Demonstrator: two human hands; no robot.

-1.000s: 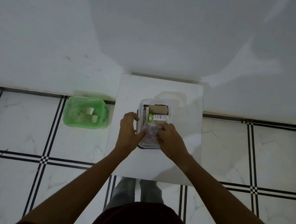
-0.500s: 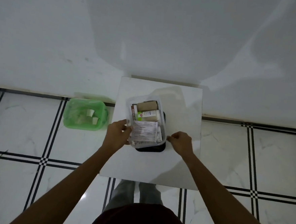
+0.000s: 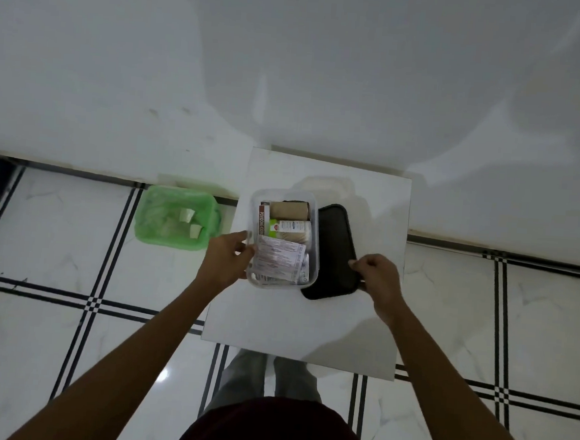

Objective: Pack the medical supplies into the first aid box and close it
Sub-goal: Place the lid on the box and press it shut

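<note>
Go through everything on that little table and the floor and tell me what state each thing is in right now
First aid box: open, packed with supplies.
Black lid: off, flat on the table beside the box.
Left hand: gripping the box's left wall.
Right hand: gripping the lid's near right edge.
Green bin: open, lined, scraps inside.

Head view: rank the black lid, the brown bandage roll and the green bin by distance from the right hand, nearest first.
1. Black lid: touched by the right hand at its right edge, on the white table.
2. Brown bandage roll: at the far end of the clear box, left of the lid.
3. Green bin: on the floor, left of the table.
</note>
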